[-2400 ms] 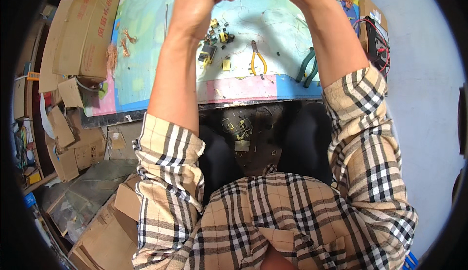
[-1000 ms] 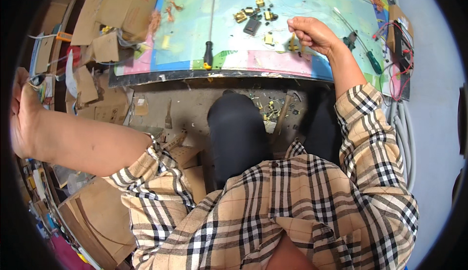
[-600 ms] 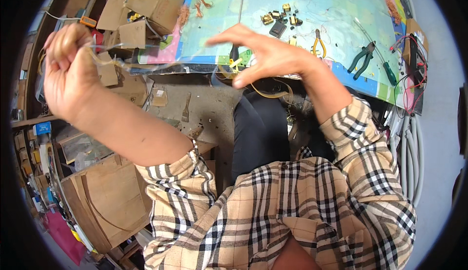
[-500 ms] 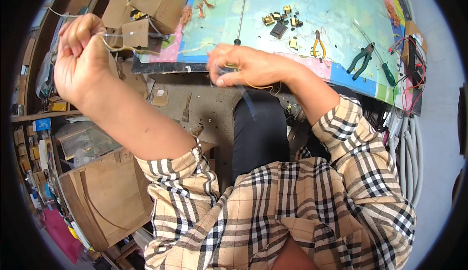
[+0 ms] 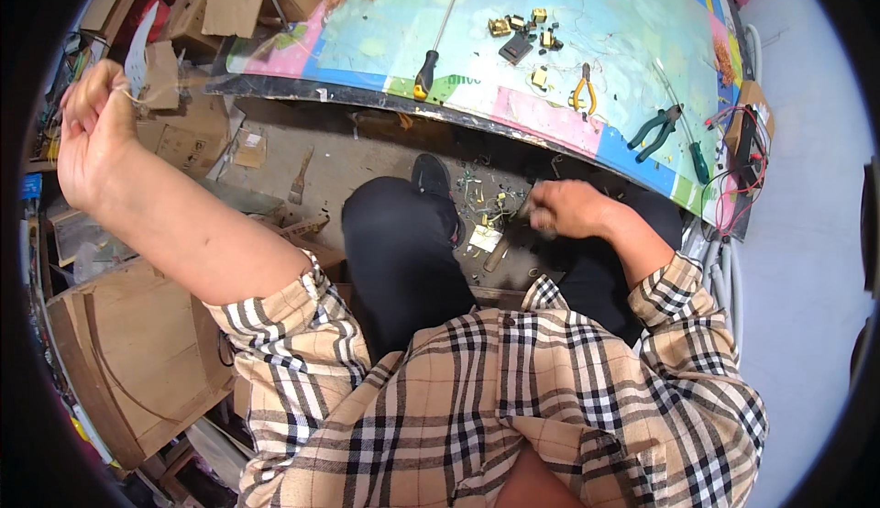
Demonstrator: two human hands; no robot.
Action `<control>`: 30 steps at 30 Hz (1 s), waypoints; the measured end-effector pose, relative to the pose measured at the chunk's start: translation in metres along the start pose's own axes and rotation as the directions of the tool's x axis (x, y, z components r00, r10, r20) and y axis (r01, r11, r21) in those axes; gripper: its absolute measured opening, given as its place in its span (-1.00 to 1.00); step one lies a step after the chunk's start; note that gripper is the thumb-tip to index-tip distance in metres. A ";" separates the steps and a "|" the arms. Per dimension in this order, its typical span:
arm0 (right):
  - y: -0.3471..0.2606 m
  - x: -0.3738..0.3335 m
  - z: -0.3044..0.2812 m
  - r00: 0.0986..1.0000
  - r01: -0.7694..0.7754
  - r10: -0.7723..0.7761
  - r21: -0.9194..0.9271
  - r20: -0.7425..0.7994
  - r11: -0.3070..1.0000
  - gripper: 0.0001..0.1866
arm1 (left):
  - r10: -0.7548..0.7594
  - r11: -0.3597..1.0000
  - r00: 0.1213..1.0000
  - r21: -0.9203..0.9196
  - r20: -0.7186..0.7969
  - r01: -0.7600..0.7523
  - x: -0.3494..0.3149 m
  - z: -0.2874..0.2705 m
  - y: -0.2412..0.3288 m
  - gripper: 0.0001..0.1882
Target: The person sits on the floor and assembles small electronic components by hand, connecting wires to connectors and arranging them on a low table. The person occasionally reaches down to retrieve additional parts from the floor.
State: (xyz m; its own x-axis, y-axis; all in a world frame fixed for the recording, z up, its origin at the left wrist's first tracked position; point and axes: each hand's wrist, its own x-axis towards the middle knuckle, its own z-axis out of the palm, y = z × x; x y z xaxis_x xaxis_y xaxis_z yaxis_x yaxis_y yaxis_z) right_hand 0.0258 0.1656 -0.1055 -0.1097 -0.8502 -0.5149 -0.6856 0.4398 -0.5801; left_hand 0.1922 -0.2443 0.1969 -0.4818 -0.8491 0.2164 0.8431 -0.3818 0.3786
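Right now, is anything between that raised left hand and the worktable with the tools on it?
Nothing solid. The left hand pinches a thin wire, raised left of the worktable; only open air above cardboard boxes lies between. The right hand is low over the lap.

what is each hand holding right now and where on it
Left hand pinches a thin wire at one end, raised out to the side. Right hand is closed low over the lap; blur hides its contents.
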 end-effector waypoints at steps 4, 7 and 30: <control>0.011 0.008 -0.027 0.986 0.021 -0.022 -0.006 -0.166 1.000 -0.44 | -0.280 0.957 0.959 -0.063 0.054 0.283 -0.014 -0.007 -0.041 -0.82; -0.004 0.054 -0.065 0.883 -0.051 0.022 -0.048 -0.470 0.998 -0.78 | -0.453 0.887 0.887 -0.051 0.086 0.458 -0.057 -0.014 -0.054 -0.79; 0.028 0.168 -0.117 0.780 -0.128 -0.019 -0.189 -0.626 0.974 -0.81 | -0.488 0.703 0.758 0.321 -0.432 0.635 -0.106 -0.112 -0.185 -0.76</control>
State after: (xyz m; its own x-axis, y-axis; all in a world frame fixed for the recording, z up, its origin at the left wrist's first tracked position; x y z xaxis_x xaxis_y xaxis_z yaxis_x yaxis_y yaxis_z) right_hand -0.0956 0.0008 -0.1345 -0.5228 -0.8524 0.0045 -0.7894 0.4822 -0.3799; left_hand 0.1140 -0.1250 0.0029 -0.6733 -0.6154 -0.4098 0.2097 -0.6904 0.6924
